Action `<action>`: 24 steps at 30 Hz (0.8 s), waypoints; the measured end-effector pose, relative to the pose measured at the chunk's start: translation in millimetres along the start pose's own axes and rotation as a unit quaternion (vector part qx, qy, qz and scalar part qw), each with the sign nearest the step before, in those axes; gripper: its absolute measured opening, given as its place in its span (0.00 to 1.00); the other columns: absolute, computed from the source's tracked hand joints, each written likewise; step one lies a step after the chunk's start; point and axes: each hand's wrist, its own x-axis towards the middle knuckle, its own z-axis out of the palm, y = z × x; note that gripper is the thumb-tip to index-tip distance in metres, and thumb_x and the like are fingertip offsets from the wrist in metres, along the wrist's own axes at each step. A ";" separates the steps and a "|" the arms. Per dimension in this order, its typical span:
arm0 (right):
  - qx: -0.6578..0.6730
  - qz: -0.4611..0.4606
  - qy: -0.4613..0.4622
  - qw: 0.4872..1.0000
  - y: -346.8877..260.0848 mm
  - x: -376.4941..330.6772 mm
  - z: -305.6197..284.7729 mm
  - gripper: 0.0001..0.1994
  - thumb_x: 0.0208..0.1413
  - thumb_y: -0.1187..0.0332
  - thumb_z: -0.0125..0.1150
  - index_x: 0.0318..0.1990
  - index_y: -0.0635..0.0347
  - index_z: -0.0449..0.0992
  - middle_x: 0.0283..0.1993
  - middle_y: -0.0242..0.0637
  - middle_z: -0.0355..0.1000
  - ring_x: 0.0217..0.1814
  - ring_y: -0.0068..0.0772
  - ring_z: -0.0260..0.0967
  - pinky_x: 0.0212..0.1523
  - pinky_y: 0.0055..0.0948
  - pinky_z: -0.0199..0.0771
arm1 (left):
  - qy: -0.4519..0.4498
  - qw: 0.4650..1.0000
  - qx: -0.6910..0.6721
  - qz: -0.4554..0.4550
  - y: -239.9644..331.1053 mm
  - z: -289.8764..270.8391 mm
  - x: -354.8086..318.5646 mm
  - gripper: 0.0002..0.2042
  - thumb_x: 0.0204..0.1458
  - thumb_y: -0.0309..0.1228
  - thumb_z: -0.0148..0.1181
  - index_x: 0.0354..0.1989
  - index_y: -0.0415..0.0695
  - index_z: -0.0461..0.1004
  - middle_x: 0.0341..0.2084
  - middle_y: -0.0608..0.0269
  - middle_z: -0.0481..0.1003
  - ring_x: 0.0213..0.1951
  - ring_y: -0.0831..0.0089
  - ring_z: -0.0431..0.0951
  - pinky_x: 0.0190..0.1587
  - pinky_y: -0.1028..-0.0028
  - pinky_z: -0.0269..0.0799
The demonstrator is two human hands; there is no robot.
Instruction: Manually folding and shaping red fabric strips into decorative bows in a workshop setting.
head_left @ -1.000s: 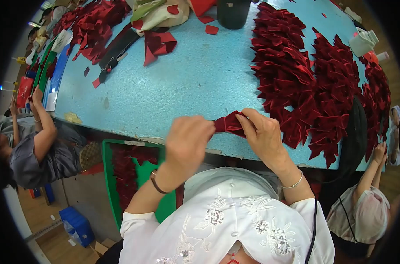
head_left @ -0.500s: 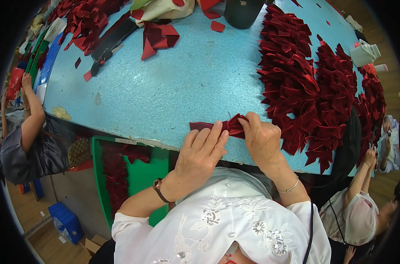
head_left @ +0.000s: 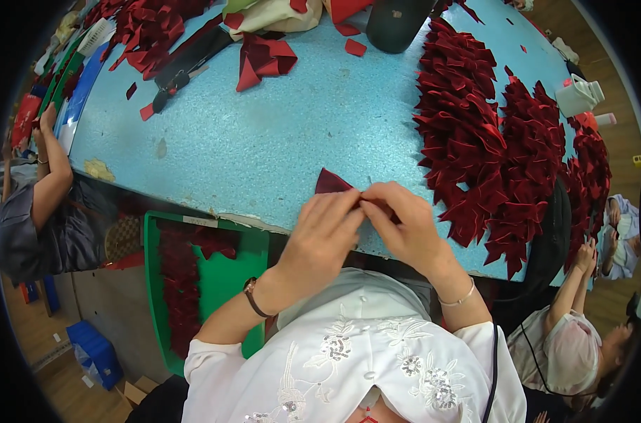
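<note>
A dark red velvet bow [head_left: 331, 182] is at the near edge of the blue table, one flared end poking up past my fingers. My left hand [head_left: 317, 233] covers its near side with the fingers closed on it. Thumb and fingertips of my right hand [head_left: 408, 224] pinch at its right side, touching the left fingertips. The middle of the bow is hidden under both hands. To the right, long rows of finished-looking dark red bows [head_left: 461, 120] lie overlapped on the table [head_left: 264, 141].
Below the table edge at left sits a green bin [head_left: 243, 296] holding more red bows. Loose red fabric [head_left: 264, 60], a black strap [head_left: 193, 56] and a dark cup [head_left: 398, 25] are farther back. A white jug [head_left: 579, 96] stands at right. Other people work on both sides.
The bow has turned, so its flared end points up and away instead of lying sideways. Both hands have drawn together over it, and the right fingers have shifted left.
</note>
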 end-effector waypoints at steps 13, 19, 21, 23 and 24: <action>-0.026 0.007 -0.070 0.997 20.1 10.2 23.0 0.08 0.47 0.80 0.59 0.36 0.65 0.71 0.27 0.41 0.69 0.25 0.38 0.66 0.25 0.31 0.65 | 0.044 0.904 -0.253 -0.342 -51.4 -21.5 34.8 0.13 0.47 0.25 0.61 0.41 0.34 0.71 0.21 0.57 0.76 0.22 0.70 0.76 0.28 0.74 0.71; -0.038 -0.006 -0.078 0.996 43.1 21.7 20.6 0.10 0.47 0.81 0.59 0.39 0.66 0.70 0.26 0.41 0.68 0.25 0.37 0.66 0.25 0.31 0.65 | -0.004 0.868 -0.324 -0.375 -77.5 -4.3 69.3 0.14 0.48 0.21 0.60 0.44 0.34 0.70 0.26 0.62 0.77 0.27 0.84 0.73 0.29 0.83 0.69; -0.034 0.014 -0.081 0.996 48.9 24.1 19.9 0.11 0.47 0.81 0.60 0.40 0.66 0.70 0.25 0.40 0.68 0.24 0.36 0.65 0.24 0.30 0.64 | 0.030 0.857 -0.349 -0.378 -82.4 6.2 73.1 0.14 0.47 0.22 0.60 0.44 0.35 0.70 0.24 0.62 0.77 0.25 0.83 0.73 0.28 0.82 0.68; -0.031 0.025 -0.082 0.996 54.3 26.8 19.8 0.12 0.47 0.80 0.60 0.40 0.66 0.69 0.25 0.40 0.68 0.24 0.35 0.65 0.24 0.30 0.64 | 0.103 0.829 -0.395 -0.382 -87.2 15.4 75.6 0.14 0.46 0.23 0.60 0.43 0.35 0.70 0.21 0.63 0.76 0.22 0.83 0.72 0.25 0.79 0.67; -0.030 0.034 -0.083 0.996 56.7 28.3 19.7 0.12 0.47 0.80 0.60 0.40 0.66 0.69 0.24 0.39 0.67 0.24 0.35 0.65 0.24 0.30 0.64 | 0.103 0.829 -0.394 -0.383 -89.5 17.2 77.9 0.14 0.46 0.23 0.60 0.43 0.35 0.70 0.21 0.63 0.76 0.22 0.83 0.72 0.25 0.79 0.67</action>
